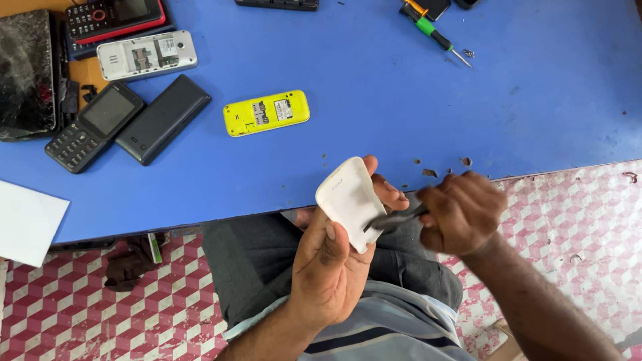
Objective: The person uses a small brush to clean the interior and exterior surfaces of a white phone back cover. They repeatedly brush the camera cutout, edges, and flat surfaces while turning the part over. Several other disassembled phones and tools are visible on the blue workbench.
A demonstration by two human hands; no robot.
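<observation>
Left hand [328, 257] is raised palm-up, fingers wrapped around a white curved casing [349, 200] — right hand [461, 210], fisted, grips a dark tool [394, 219] whose tip touches the casing's lower edge

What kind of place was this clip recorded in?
Probably a small phone repair bench: several opened handsets, such as a yellow phone with its back off, lie on a blue table beside a green-handled screwdriver.

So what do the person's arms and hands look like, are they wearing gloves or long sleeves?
No gloves: both the left hand and the right hand are bare, with no rings or watch showing. The forearms are bare too, so no long sleeves. Lower down you can see a light blue shirt with dark stripes and grey trousers.
</observation>
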